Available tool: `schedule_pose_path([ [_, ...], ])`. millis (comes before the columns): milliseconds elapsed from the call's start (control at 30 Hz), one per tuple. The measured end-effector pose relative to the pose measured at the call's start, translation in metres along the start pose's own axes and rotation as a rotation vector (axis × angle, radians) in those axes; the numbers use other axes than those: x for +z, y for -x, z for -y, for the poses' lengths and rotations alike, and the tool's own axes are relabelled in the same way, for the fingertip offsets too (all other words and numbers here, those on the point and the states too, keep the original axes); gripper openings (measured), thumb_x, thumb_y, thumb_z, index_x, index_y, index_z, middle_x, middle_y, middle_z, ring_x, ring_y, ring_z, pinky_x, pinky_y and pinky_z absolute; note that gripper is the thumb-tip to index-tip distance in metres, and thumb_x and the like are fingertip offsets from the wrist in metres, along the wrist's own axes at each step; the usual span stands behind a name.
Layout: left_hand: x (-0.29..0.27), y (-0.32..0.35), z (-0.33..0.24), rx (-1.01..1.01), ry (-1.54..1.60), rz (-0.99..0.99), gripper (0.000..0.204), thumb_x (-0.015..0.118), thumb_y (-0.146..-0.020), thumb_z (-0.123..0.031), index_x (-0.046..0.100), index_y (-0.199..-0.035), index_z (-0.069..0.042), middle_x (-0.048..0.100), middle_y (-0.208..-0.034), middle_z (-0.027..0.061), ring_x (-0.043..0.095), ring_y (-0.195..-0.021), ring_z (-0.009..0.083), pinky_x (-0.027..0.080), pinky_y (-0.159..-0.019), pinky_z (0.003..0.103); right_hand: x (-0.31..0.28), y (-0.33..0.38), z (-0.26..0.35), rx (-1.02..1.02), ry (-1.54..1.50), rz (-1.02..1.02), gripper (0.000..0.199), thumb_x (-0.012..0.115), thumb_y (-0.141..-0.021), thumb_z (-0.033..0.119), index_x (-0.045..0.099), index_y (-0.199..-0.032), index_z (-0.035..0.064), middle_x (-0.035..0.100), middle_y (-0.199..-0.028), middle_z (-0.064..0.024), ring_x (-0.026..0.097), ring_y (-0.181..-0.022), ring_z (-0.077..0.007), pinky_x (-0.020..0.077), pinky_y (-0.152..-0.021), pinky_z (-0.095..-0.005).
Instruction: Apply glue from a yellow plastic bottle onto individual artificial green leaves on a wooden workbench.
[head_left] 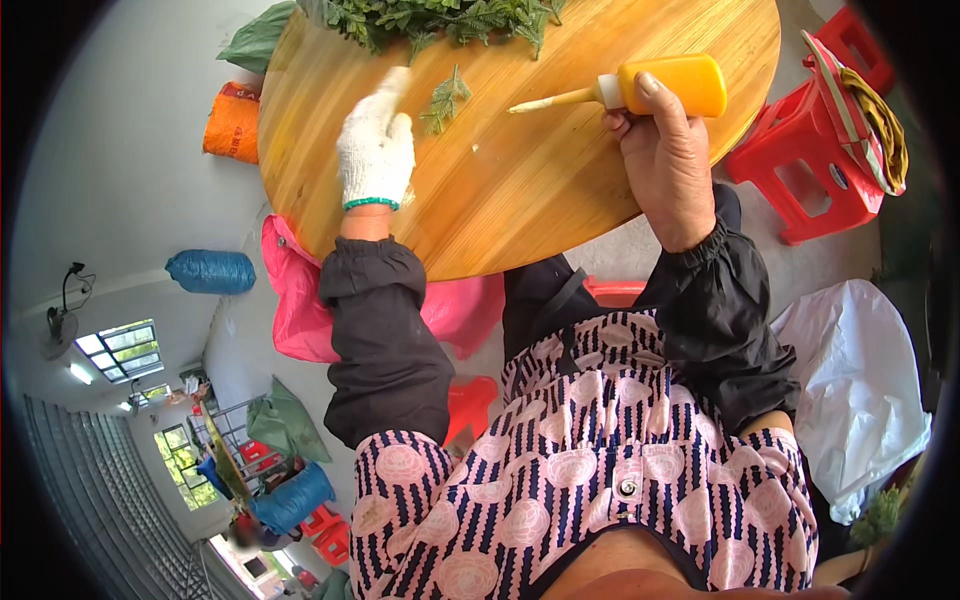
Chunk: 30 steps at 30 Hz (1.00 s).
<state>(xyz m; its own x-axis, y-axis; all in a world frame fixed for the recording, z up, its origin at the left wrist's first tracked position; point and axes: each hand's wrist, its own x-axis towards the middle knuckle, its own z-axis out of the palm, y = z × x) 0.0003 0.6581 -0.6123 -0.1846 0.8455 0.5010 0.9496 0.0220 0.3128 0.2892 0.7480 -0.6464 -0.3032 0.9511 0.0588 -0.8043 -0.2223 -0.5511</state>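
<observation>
My left hand (377,145), in a white knit glove with a green cuff, is over the left part of the round wooden table (560,190). Its fingers stretch away from me, apart from the thumb, with no object visible in them. Just beyond the fingertips is a pile of green leafy sprigs (450,20). One loose sprig (445,100) lies on the wood to the right of the glove. My bare right hand (668,165) grips a yellow squeeze bottle (690,87), tilted on its side, its long nozzle pointing left.
Red plastic stools (800,165) stand right of the table, one with a folded cloth item on top. Pink plastic (300,300) hangs below the table's left edge. An orange sack (232,122) and a blue bundle (210,271) are at left; a white sack (855,370) lies at right.
</observation>
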Motion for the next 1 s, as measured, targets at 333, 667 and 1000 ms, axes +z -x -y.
schedule_pose_path([
  [333, 0.04, 0.016, 0.007, -0.1, -0.001, 0.151, 0.049, 0.064, -0.088, 0.0, 0.067, -0.136, -0.012, 0.071, -0.123, 0.0154, 0.066, -0.114, 0.0313, 0.05, -0.103, 0.039, -0.002, 0.005, -0.006, 0.022, -0.031, 0.003, 0.025, 0.073, -0.096, 0.018, 0.064, -0.109, -0.0016, 0.065, -0.101, -0.0069, 0.058, -0.086, -0.0158, 0.0478, -0.076, -0.0305],
  [667, 0.028, 0.012, -0.027, 0.027, -0.107, -0.081, 0.056, 0.056, -0.087, 0.009, 0.061, -0.141, -0.005, 0.064, -0.139, 0.0153, 0.061, -0.126, 0.0229, 0.046, -0.108, 0.034, -0.012, 0.008, 0.003, 0.039, -0.04, -0.005, 0.029, 0.073, -0.096, 0.02, 0.062, -0.113, 0.0005, 0.063, -0.107, -0.0074, 0.059, -0.093, -0.018, 0.0481, -0.078, -0.0329],
  [1000, 0.035, 0.025, -0.011, -0.254, -0.216, -0.344, 0.042, 0.065, -0.092, -0.007, 0.064, -0.133, 0.002, 0.07, -0.117, 0.0181, 0.067, -0.1, 0.0275, 0.053, -0.091, 0.037, 0.006, 0.008, 0.0, 0.036, -0.02, -0.004, 0.03, 0.074, -0.096, 0.022, 0.062, -0.114, 0.0013, 0.064, -0.109, -0.0073, 0.059, -0.095, -0.018, 0.0485, -0.079, -0.0331],
])
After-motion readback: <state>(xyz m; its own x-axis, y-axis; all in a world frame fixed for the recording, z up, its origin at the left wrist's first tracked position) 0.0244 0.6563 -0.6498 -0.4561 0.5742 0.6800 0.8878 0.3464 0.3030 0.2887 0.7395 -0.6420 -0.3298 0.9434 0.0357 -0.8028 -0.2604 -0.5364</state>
